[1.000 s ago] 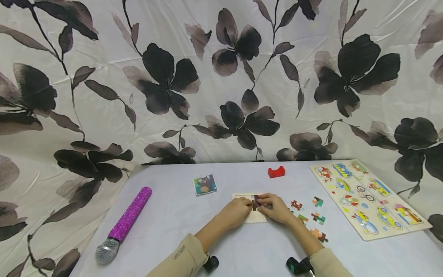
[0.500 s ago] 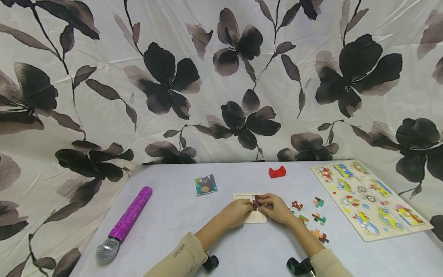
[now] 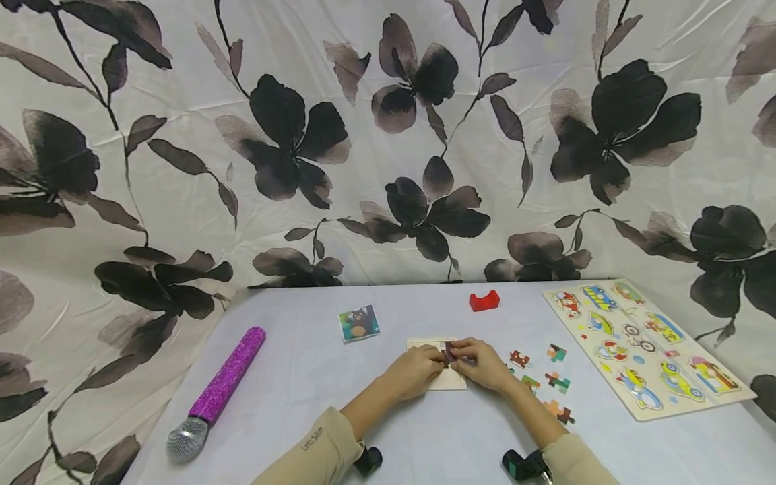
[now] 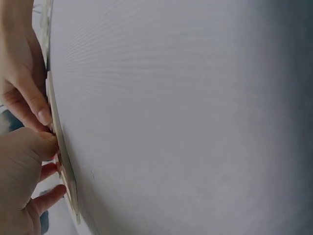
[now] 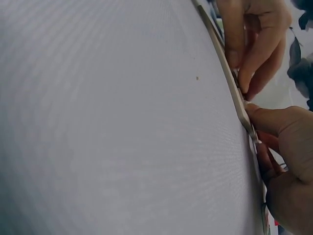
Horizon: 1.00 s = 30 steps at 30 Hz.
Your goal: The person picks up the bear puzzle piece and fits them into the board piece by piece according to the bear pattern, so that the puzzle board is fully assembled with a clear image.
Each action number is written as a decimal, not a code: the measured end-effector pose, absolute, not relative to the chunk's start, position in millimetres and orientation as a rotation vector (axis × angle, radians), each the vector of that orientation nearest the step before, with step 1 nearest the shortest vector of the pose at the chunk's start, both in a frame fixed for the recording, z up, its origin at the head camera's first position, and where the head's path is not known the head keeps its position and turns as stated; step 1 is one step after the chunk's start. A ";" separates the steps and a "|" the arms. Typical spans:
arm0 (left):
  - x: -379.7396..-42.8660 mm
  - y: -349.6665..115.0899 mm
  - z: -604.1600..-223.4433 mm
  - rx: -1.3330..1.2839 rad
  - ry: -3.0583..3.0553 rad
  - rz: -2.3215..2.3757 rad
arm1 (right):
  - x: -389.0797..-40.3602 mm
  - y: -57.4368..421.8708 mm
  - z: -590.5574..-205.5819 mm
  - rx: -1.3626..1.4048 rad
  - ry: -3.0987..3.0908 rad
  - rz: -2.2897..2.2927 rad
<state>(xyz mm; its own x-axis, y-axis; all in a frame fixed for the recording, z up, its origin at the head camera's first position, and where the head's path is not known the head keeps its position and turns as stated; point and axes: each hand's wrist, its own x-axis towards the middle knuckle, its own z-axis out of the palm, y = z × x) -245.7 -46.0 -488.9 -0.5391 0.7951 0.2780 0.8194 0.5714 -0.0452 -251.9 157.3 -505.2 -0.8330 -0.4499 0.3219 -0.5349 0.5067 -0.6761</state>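
Note:
A small wooden puzzle board (image 3: pixel 447 382) lies on the table in front of me, low and thin in both wrist views. Dark brown jigsaw pieces (image 3: pixel 448 354) sit on it, mostly covered by my fingers. My left hand (image 3: pixel 415 372) comes in from the left, its fingertips pinching at one piece near the board's middle. From the right, my right hand (image 3: pixel 483 364) pinches a piece with thumb and fingers, its tips almost meeting the left ones. In the left wrist view the board's edge (image 4: pixel 61 132) shows beside the fingers; the pieces' exact fit is hidden.
Several loose jigsaw pieces (image 3: pixel 558 382) lie right of the board. A large picture puzzle board (image 3: pixel 651 357) is farther right. A bear picture card (image 3: pixel 360 324), a red block (image 3: pixel 484 301) and a glittery pink microphone (image 3: pixel 227 377) lie around on the white table (image 3: pixel 291 377).
My left fingertips have shifted slightly over the dark pieces, covering more of them. The right hand stays almost in place.

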 end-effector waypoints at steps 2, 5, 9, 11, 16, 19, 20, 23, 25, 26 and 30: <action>-244.8 -44.7 -488.2 -1.317 -2.553 -0.119 | -252.3 157.8 -505.1 0.868 -2.629 1.234; -244.0 -42.9 -488.1 -1.296 -2.570 -0.112 | -252.9 158.2 -505.7 0.874 -2.621 1.225; -243.2 -41.9 -488.4 -1.286 -2.581 -0.128 | -253.5 158.1 -506.4 0.873 -2.618 1.227; -242.7 -42.0 -487.9 -1.292 -2.586 -0.138 | -253.6 158.0 -506.9 0.868 -2.623 1.232; -243.5 -42.4 -486.7 -1.316 -2.609 -0.170 | -253.3 157.9 -506.9 0.863 -2.632 1.255; -244.9 -43.0 -487.1 -1.319 -2.618 -0.202 | -253.6 158.2 -506.2 0.863 -2.631 1.241; -245.1 -43.4 -486.9 -1.313 -2.623 -0.219 | -253.6 158.2 -505.9 0.860 -2.633 1.238; -246.2 -43.8 -488.1 -1.292 -2.644 -0.267 | -253.9 157.9 -505.6 0.850 -2.641 1.234; -246.4 -43.8 -488.6 -1.270 -2.674 -0.288 | -253.9 157.8 -505.7 0.849 -2.645 1.244; -246.3 -43.7 -488.6 -1.265 -2.685 -0.287 | -253.9 157.8 -505.8 0.849 -2.646 1.246; -245.6 -43.7 -487.0 -1.259 -2.719 -0.309 | -254.0 157.7 -506.8 0.861 -2.641 1.240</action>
